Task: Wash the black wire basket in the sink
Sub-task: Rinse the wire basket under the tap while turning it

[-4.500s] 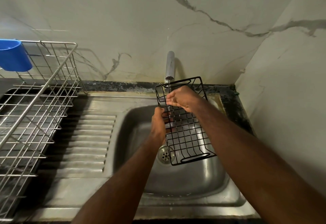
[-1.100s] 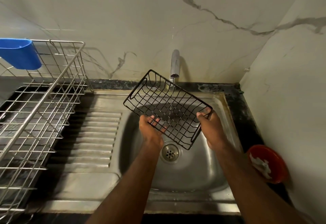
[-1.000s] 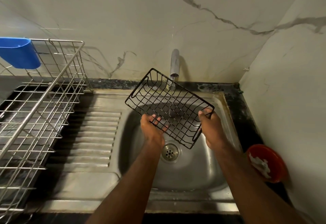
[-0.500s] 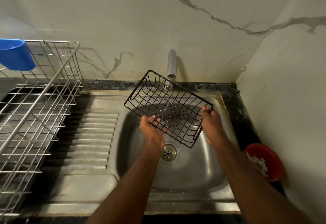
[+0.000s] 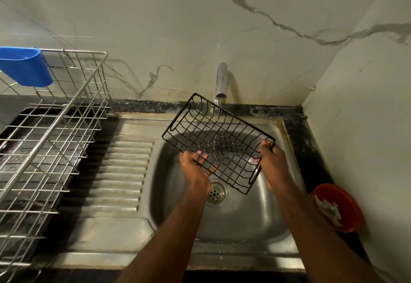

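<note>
The black wire basket is held tilted above the steel sink, its open side facing me. A thin stream of water runs from the tap through its mesh. My left hand grips the basket's near long edge, fingers poking through the wires. My right hand clasps the basket's right short end at the handle loop. The drain lies below, between my wrists.
A steel dish rack with a blue plastic cup stands on the left, beside the ribbed drainboard. A red bowl with white scraps sits on the dark counter at the right. Marble walls close the back and right.
Since 4.5 s ago the basket was turned from standing on end to lying crosswise, and my right hand moved to its right end. Over the last second it has barely moved.
</note>
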